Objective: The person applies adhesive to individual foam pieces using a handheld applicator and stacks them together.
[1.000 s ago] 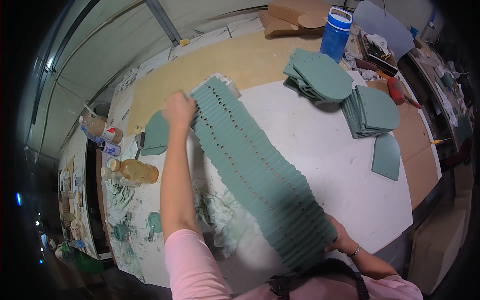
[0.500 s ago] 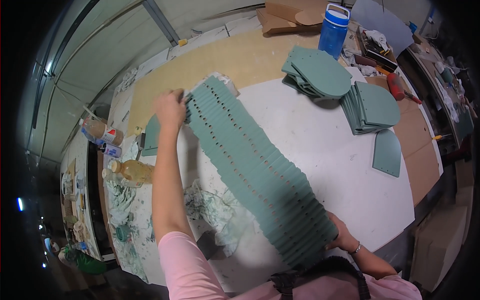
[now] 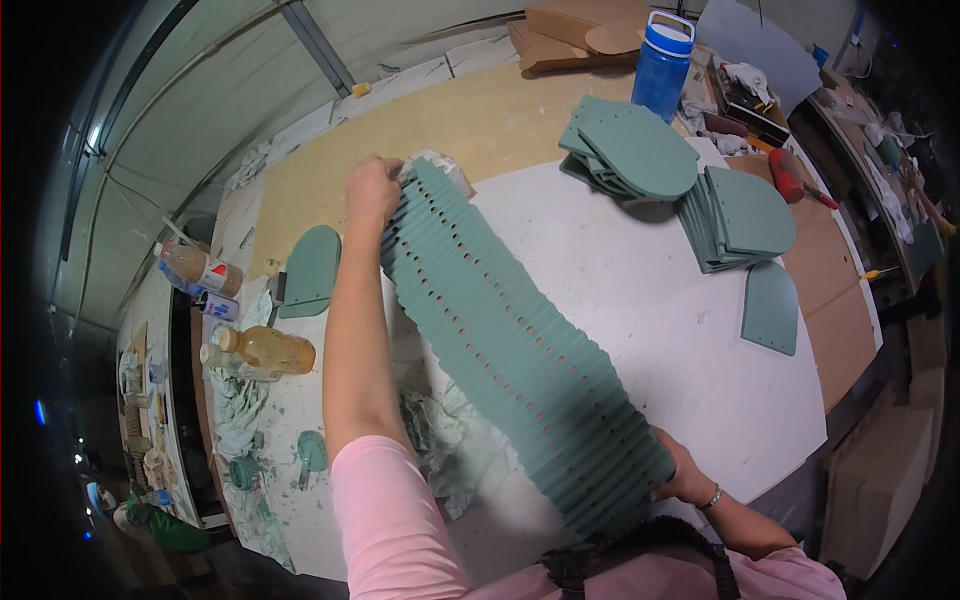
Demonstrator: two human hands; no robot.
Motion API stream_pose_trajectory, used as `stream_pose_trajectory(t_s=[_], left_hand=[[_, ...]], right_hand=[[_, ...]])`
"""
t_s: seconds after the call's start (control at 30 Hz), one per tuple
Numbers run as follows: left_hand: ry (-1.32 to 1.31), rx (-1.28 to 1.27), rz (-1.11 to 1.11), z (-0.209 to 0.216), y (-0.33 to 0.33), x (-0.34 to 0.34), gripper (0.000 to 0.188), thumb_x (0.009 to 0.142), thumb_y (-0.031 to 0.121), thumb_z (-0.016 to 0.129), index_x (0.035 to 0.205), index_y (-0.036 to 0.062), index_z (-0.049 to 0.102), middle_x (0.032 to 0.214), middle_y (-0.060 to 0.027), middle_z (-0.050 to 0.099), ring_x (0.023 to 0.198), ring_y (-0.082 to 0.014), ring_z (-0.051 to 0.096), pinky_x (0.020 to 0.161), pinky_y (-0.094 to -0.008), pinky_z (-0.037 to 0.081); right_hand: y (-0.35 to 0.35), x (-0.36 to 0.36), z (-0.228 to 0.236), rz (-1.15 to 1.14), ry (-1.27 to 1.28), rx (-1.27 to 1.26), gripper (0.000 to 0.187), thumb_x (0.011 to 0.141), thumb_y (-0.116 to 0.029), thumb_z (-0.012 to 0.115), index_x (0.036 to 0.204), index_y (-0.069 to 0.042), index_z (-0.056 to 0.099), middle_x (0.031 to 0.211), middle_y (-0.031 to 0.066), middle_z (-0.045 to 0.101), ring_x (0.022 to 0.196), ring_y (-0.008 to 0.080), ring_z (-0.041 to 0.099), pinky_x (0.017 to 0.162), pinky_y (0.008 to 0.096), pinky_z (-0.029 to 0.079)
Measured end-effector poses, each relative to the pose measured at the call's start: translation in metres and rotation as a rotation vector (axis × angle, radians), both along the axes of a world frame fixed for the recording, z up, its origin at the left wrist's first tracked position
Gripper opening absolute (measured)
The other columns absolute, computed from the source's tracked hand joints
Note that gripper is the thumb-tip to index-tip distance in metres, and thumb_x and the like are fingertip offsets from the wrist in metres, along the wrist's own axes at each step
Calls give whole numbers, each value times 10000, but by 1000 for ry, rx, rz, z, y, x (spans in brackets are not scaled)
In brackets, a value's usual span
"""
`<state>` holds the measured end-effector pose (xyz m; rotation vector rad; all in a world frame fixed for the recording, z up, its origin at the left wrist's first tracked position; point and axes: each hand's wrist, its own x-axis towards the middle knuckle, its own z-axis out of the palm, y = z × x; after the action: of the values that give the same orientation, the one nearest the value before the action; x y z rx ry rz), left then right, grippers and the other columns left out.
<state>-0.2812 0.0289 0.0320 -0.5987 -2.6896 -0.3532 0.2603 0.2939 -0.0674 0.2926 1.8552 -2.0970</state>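
Note:
A long slanting row of overlapping green panels (image 3: 500,310) runs from the back of the table toward my body, with two lines of small holes along it. At its far left corner my left hand (image 3: 373,188) grips the edge with bent fingers. My right hand (image 3: 682,468) is closed round the near right end, its fingertips partly hidden by the panels. A white crumpled cloth (image 3: 448,172) lies against the row's far end. Under my left forearm and beside the row is a paint-stained plastic sheet or cloth (image 3: 465,440).
Stacks of round-ended green panels (image 3: 640,150) (image 3: 745,215) and a single panel (image 3: 770,308) lie to the right. Another green panel (image 3: 312,268) lies left. Bottles (image 3: 265,348) stand along the left edge, a blue bottle (image 3: 662,70) at the back, a red-handled tool (image 3: 787,175) far right.
My left hand has shifted right along the row's far end, uncovering the green panel on the left. The row's far end has moved slightly right; my right hand stays in place.

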Motion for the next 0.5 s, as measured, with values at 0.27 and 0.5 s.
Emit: stream_pose_trajectory(t_s=[0.27,0.5], left_hand=[[-57,22,-200,0,9,-5,235,814,126,706,1044,125,755,993,-137,675,1005,-362,625,873,-434,498],[-375,-99,-52,27,-108,-4,278,827,102,708,1103,90,737,1018,-156,688,978,-325,652,843,-406,501]], right_hand=[[1,2,-2,-9,20,-4,1220,508,-290,935,1528,-3,331,1504,134,450,1396,258,412,1165,372,294],[0,-3,6,14,-12,80,1221,475,-265,955,1511,-12,360,1484,131,468,1379,261,435,1152,379,320]])
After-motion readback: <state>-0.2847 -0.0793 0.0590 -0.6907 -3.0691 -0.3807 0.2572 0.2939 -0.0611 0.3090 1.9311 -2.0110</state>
